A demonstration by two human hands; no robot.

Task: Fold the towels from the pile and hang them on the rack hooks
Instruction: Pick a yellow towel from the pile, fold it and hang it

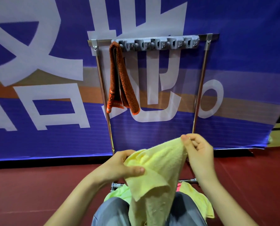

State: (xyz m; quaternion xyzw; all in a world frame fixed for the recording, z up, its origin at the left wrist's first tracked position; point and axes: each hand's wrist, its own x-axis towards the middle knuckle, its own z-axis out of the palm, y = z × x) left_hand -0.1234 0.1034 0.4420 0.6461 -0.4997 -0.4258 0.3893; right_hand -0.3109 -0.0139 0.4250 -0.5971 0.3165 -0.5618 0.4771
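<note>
Yellow towel (158,162) held low before the rack (201,88): right hand (198,149) pinches its raised corner, left hand (119,167) grips the bunched edge; free hooks (158,44) lie above, nearer the right hand.

Even, fairly bright indoor light with soft shadows. Wide-angle distortion bows the posts of the shiny metal rack (201,79); the picture is slightly soft throughout.
</note>
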